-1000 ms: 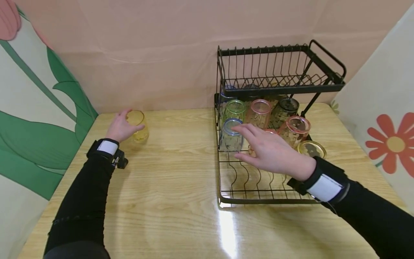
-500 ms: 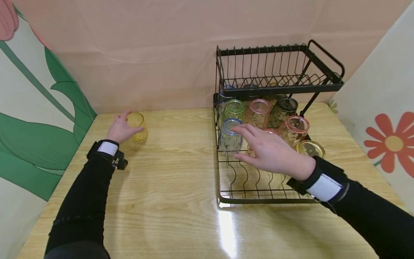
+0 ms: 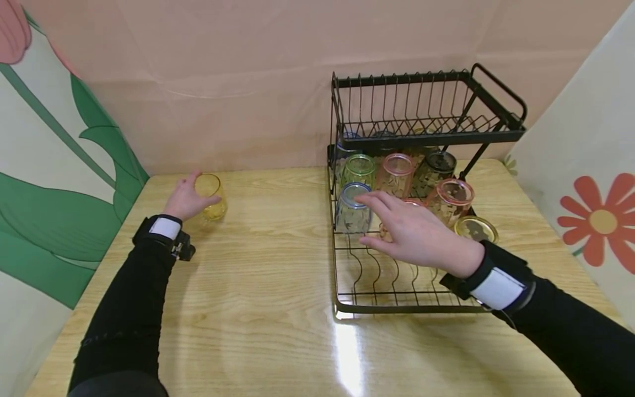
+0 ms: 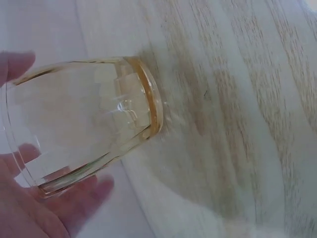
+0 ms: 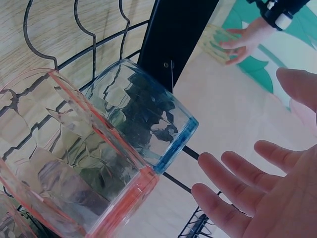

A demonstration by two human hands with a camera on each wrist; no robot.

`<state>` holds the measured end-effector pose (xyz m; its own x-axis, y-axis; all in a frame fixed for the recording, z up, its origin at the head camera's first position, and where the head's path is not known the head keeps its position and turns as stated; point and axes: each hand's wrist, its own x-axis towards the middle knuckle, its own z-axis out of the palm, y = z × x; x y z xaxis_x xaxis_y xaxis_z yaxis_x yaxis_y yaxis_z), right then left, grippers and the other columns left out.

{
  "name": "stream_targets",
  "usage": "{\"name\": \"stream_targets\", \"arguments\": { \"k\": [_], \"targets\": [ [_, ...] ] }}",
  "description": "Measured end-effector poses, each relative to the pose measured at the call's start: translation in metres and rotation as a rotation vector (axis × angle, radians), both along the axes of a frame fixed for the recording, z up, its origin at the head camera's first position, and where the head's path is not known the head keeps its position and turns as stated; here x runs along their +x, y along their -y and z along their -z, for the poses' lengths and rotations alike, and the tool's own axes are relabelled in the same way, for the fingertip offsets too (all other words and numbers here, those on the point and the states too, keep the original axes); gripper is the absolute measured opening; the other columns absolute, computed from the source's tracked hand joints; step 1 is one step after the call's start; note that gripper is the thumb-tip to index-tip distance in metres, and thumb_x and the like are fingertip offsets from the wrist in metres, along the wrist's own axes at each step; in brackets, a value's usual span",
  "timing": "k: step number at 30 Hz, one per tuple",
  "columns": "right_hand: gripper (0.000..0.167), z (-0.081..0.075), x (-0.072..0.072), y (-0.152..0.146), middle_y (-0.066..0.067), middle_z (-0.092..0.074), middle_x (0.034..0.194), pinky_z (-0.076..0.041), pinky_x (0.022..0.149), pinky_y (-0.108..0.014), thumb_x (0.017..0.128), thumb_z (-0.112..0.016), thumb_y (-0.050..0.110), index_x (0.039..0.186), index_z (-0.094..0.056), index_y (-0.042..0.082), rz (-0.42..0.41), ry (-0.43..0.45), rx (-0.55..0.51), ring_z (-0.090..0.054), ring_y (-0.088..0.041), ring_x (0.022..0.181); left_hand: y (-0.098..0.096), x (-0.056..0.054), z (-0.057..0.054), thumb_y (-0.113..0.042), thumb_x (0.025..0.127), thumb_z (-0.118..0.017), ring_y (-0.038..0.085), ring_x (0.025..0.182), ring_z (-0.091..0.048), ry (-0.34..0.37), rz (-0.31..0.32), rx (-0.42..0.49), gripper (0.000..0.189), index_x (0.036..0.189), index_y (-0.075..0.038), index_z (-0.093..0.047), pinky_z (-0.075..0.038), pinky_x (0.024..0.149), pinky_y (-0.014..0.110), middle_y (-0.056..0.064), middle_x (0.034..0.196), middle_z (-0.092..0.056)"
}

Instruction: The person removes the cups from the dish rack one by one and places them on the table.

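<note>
On the far left of the table (image 3: 258,275), a yellow cup (image 3: 216,211) is gripped by the left hand (image 3: 183,199), with thumb and fingers curved round its wall. The cup is stood upright, its thick amber base set on the wood, as is shown from the left wrist. On the right, nothing is held by the right hand (image 3: 415,231): its fingers are spread and only gently bent, the thumb parted from them. It is held over the rack (image 3: 430,140), just beside a blue cup (image 3: 351,219); a gap between fingertips and cup is shown from the right wrist.

The blue cup is set base up on the lower tier. Behind it a green cup (image 3: 359,165) is placed, with a pink cup (image 3: 397,177) and a black cup (image 3: 435,172) to its right. Farther right and nearer, a red cup (image 3: 452,197) and a gold cup (image 3: 477,228) are seen. Another pink-rimmed cup is mostly hidden by the right hand, and a far row is partly covered by the upper tier.

A white patch (image 3: 166,227) is borne on the left strap, and a white tag (image 3: 498,288) on the right one; any print on them cannot be made out. A red flower (image 3: 604,220) is printed on the right panel, and green leaves (image 3: 44,220) on the left one.
</note>
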<state>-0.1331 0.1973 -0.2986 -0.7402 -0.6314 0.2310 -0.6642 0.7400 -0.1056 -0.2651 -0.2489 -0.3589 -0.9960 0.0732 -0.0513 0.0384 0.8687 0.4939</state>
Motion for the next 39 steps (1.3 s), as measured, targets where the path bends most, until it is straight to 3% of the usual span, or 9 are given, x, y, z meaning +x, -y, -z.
{"name": "stream_targets", "arguments": {
  "k": [5,9,11,15,18,23,28,32,39],
  "targets": [
    [0.071,0.001,-0.001,-0.001,-0.015,-0.051,0.131,-0.051,0.059,-0.037,0.090,-0.066,0.045,0.144,-0.039,0.006,0.005,0.004,-0.001,-0.059,-0.016,0.071,-0.004,0.005,-0.003,-0.046,0.084,-0.072,0.055,0.136,-0.017,-0.019,0.036,-0.033,0.106,0.155,-0.002,-0.006,-0.021,0.105,0.066,0.037,0.152,-0.007],
    [0.071,0.000,-0.001,-0.001,-0.015,-0.053,0.128,-0.050,0.054,-0.033,0.090,-0.066,0.046,0.143,-0.040,0.007,0.009,0.001,0.003,-0.058,-0.014,0.069,-0.015,0.013,-0.011,-0.049,0.084,-0.070,0.049,0.141,-0.005,-0.143,0.059,-0.071,0.100,0.154,-0.004,-0.015,-0.008,0.106,0.070,0.032,0.155,-0.003],
    [0.071,0.000,-0.002,-0.002,-0.015,-0.054,0.126,-0.049,0.053,-0.031,0.089,-0.067,0.045,0.143,-0.041,0.007,0.007,-0.007,0.002,-0.057,-0.015,0.069,-0.023,0.017,-0.016,-0.048,0.085,-0.069,0.047,0.142,-0.007,-0.219,0.074,-0.078,0.092,0.152,-0.002,-0.022,-0.007,0.107,0.070,0.031,0.155,-0.009],
    [0.070,-0.002,-0.005,-0.004,-0.017,-0.055,0.124,-0.049,0.052,-0.032,0.089,-0.068,0.043,0.141,-0.042,0.004,-0.002,-0.027,-0.001,-0.060,-0.020,0.074,-0.039,0.026,-0.022,-0.040,0.088,-0.068,0.044,0.139,-0.020,-0.356,0.138,-0.017,0.077,0.145,0.000,-0.035,-0.015,0.109,0.064,0.028,0.151,-0.024],
    [0.069,-0.006,-0.010,-0.003,-0.017,-0.054,0.125,-0.051,0.054,-0.035,0.089,-0.069,0.042,0.140,-0.044,0.002,0.012,-0.036,0.010,-0.062,-0.025,0.082,-0.051,0.034,-0.025,-0.035,0.090,-0.068,0.042,0.137,-0.026,-0.400,0.198,0.083,0.069,0.143,0.001,-0.040,-0.020,0.110,0.059,0.025,0.149,-0.030],
    [0.066,-0.019,-0.017,-0.006,-0.016,-0.051,0.128,-0.050,0.057,-0.037,0.090,-0.068,0.041,0.138,-0.046,0.003,0.093,0.004,0.060,-0.061,-0.027,0.091,-0.068,0.052,-0.026,-0.028,0.093,-0.066,0.037,0.137,-0.030,-0.410,0.274,0.241,0.059,0.140,0.000,-0.045,-0.023,0.110,0.055,0.020,0.149,-0.035],
    [0.065,-0.024,-0.018,-0.020,-0.019,-0.050,0.130,-0.049,0.055,-0.039,0.091,-0.067,0.043,0.138,-0.046,0.003,0.164,0.058,0.115,-0.061,-0.032,0.094,-0.083,0.072,-0.024,-0.022,0.094,-0.066,0.030,0.137,-0.032,-0.352,0.346,0.379,0.054,0.140,-0.002,-0.046,-0.031,0.105,0.056,0.014,0.149,-0.036],
    [0.067,-0.018,-0.018,-0.033,-0.021,-0.053,0.126,-0.051,0.057,-0.042,0.091,-0.065,0.046,0.138,-0.046,0.001,0.195,0.082,0.150,-0.061,-0.037,0.097,-0.094,0.083,-0.021,-0.019,0.094,-0.066,0.025,0.136,-0.034,-0.291,0.388,0.462,0.052,0.140,-0.004,-0.047,-0.036,0.102,0.054,0.009,0.149,-0.038],
    [0.074,-0.001,-0.022,-0.045,-0.026,-0.053,0.122,-0.049,0.052,-0.040,0.091,-0.063,0.049,0.142,-0.040,0.000,0.240,0.184,0.183,-0.060,-0.040,0.096,-0.106,0.093,-0.014,-0.016,0.094,-0.065,0.023,0.136,-0.034,-0.222,0.434,0.518,0.050,0.140,-0.006,-0.047,-0.036,0.102,0.052,0.008,0.148,-0.039]
  ]
}}
